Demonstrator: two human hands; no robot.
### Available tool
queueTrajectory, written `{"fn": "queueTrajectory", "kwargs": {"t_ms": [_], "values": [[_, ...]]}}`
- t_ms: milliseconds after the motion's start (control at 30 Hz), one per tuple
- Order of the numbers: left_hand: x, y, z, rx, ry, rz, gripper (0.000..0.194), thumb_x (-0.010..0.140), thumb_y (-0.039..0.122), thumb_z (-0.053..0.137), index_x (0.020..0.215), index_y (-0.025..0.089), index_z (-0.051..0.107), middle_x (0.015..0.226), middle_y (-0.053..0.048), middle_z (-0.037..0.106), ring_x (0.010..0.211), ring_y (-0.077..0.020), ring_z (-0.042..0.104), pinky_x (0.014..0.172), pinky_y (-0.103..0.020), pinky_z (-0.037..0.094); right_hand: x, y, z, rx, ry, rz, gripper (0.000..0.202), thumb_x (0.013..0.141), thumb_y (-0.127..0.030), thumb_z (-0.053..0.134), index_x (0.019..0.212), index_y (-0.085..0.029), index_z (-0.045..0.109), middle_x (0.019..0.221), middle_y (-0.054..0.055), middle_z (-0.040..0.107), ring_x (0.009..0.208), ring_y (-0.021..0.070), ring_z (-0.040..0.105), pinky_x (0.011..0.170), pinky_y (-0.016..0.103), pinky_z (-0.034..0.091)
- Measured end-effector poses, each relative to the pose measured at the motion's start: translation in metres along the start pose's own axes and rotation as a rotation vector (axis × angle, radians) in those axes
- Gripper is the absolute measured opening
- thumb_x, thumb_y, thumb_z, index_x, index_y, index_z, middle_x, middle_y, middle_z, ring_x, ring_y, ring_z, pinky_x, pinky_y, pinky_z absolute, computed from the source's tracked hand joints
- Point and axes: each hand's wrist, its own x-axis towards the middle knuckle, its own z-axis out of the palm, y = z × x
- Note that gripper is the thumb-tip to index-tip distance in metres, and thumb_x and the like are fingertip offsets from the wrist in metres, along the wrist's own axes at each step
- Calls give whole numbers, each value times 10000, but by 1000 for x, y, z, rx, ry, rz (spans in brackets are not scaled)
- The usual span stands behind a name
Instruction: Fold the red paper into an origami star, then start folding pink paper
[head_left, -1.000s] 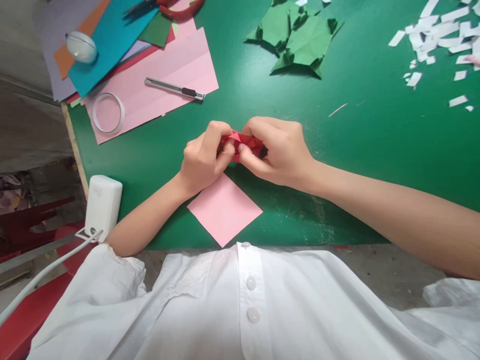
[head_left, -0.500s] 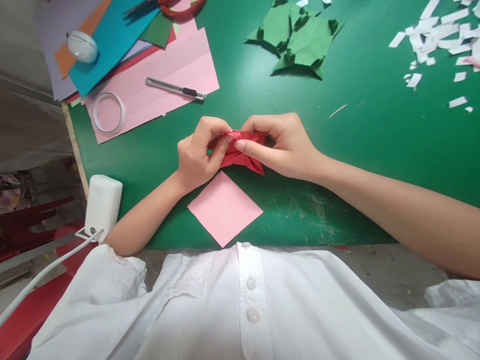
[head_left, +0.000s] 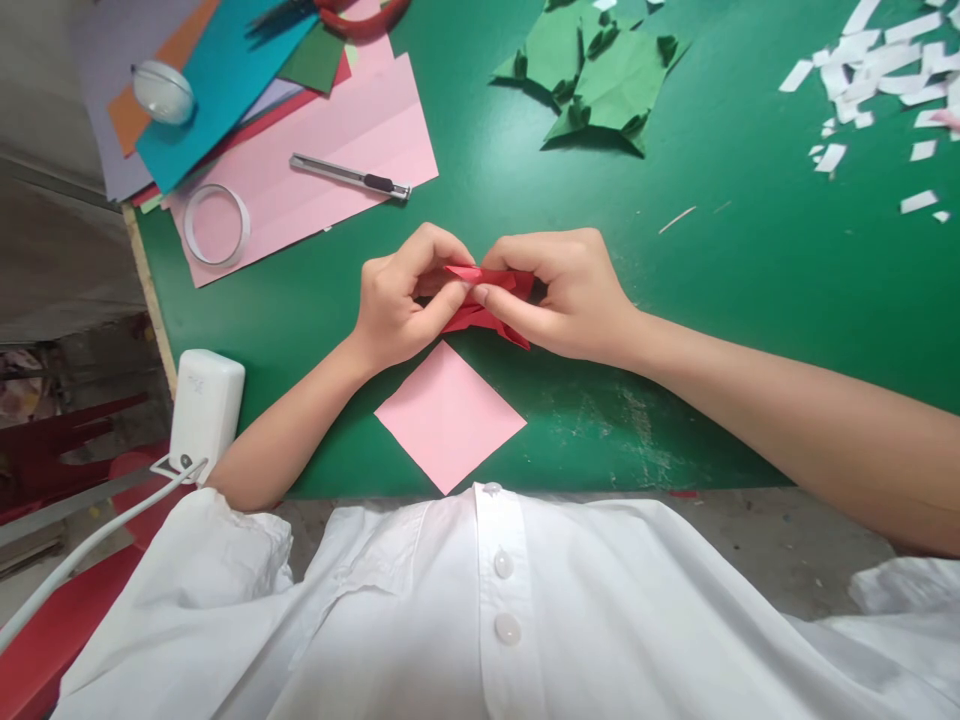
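A piece of folded red paper is pinched between my two hands just above the green table. My left hand grips its left part, thumb and fingertips meeting near the top edge. From the right, my right hand holds it with the thumb on top and fingers curled behind. Parts of the red paper are hidden by my fingers. Below it, a pink paper square lies on the table, turned like a diamond with a faint crease down its middle.
Pink paper at upper left bears a utility knife and a tape roll. Red-handled scissors and coloured sheets lie behind. Folded green paper pieces sit top centre, white paper scraps top right, and a white corded device at left.
My left hand has shifted slightly up and right, its thumb now closer to the right thumb. The red paper's top edge is folded over more between them.
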Motion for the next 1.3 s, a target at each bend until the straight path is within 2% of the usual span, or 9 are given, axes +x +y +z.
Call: {"fn": "queueTrajectory", "kwargs": {"t_ms": [200, 367, 533, 667, 833, 900, 1100, 1300], "values": [[-5, 8, 6, 192, 119, 65, 62, 1027, 314, 523, 1025, 254, 538, 807, 55, 657, 633, -63, 696, 525, -175, 515, -1, 1, 2, -10, 8, -22, 181, 907, -193, 569, 728, -213, 547, 573, -46, 548, 513, 85, 419, 544, 287, 330], [-6, 7, 9, 302, 129, 132, 97, 1033, 294, 490, 963, 240, 529, 763, 56, 648, 551, -54, 620, 501, -194, 462, -1, 0, 2, 1, 9, -18, 175, 908, -183, 565, 735, -210, 553, 583, -51, 557, 529, 83, 428, 561, 276, 342], [-5, 8, 9, 324, 143, 129, 90, 1028, 289, 496, 958, 244, 530, 744, 59, 636, 544, -54, 607, 496, -197, 446, -1, -2, 1, 34, -3, 34, 171, 916, -205, 568, 745, -211, 575, 583, -50, 564, 529, 87, 442, 565, 280, 348], [-4, 7, 3, 146, 73, 15, 123, 1027, 321, 533, 929, 247, 539, 722, 61, 634, 534, -48, 612, 480, -185, 465, 0, -3, -1, 42, -27, 73, 206, 913, -239, 575, 709, -217, 551, 539, -49, 525, 523, 97, 410, 556, 297, 333], [-1, -2, -5, -267, -159, -233, 233, 1027, 443, 561, 906, 245, 545, 707, 56, 661, 582, -97, 710, 496, -208, 591, 3, -1, -5, 30, -63, 34, 232, 884, -237, 579, 668, -223, 494, 520, -43, 451, 529, 103, 348, 529, 316, 293], [1, -4, -8, -370, -226, -288, 259, 1013, 472, 585, 905, 239, 550, 715, 49, 688, 612, -117, 740, 527, -225, 637, 3, 0, -5, 24, -80, 22, 250, 869, -217, 575, 644, -222, 466, 516, -45, 415, 528, 100, 322, 528, 322, 280], [4, -5, -12, -450, -284, -300, 278, 1005, 479, 600, 898, 225, 560, 740, 39, 739, 651, -144, 773, 567, -243, 678, 4, 1, -6, 28, -100, 10, 264, 828, -178, 567, 613, -219, 421, 506, -48, 381, 529, 97, 298, 547, 326, 278], [2, -1, -11, -458, -269, -271, 165, 1019, 366, 598, 925, 230, 603, 741, 52, 754, 658, -145, 782, 564, -219, 677, 4, 4, -11, 26, -108, 13, 235, 843, -241, 568, 631, -221, 471, 505, -39, 384, 548, 108, 302, 539, 324, 265]]}}
